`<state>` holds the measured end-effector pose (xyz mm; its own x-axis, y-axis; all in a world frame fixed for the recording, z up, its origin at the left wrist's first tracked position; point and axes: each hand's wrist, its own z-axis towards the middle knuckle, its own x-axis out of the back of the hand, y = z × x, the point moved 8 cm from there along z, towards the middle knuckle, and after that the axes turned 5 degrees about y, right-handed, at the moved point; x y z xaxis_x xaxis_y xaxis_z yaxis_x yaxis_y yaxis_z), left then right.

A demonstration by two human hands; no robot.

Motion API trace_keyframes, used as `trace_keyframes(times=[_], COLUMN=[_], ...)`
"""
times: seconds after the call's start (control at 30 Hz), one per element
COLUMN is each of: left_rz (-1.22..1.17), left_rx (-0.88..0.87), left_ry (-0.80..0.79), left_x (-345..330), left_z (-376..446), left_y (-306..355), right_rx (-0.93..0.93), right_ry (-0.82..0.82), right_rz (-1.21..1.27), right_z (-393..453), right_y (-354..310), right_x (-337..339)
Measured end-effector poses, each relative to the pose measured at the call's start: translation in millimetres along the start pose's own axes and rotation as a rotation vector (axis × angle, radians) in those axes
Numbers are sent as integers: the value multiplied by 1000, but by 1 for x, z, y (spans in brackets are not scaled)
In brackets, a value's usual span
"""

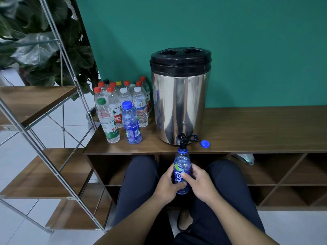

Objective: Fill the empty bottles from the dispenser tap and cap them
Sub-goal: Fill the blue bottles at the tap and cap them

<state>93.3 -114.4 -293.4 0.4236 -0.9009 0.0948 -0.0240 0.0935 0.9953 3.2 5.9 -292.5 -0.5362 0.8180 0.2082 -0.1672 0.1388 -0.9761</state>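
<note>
The person is holding a blue bottle (182, 171) upright under the tap (183, 139) of the steel dispenser (179, 103), its open neck sitting right at the spout. The left hand (167, 187) is wrapping the bottle's lower body from one side, and the right hand (199, 183) is gripping it from the other, thumb lying across the label. The bottle is hanging just in front of the dispenser, below the edge of the wooden counter (256, 128). Its blue cap (205, 143) is lying on the counter just right of the tap. Whether water is flowing cannot be told.

To fill well, the person is likely needing to keep the neck centred under the spout and the bottle vertical, since the mouth is narrow and a tilt would spill water onto the lap. One hand will probably have to free itself to work the tap lever, so the other should be holding firmly low on the body. Shutting the tap before the bottle brims would leave room for capping.

Left of the dispenser, a cluster of capped bottles (122, 106) is standing on the counter.
</note>
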Motion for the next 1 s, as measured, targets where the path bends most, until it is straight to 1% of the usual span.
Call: trace_keyframes(times=[1.0], left_rz=[45], left_rx=[-10], left_ry=[-4], left_x=[0], left_z=[1], left_y=[-1], right_rx=[-8], right_ry=[-10], right_rz=[16], right_z=[-1], right_y=[-2], right_x=[-1])
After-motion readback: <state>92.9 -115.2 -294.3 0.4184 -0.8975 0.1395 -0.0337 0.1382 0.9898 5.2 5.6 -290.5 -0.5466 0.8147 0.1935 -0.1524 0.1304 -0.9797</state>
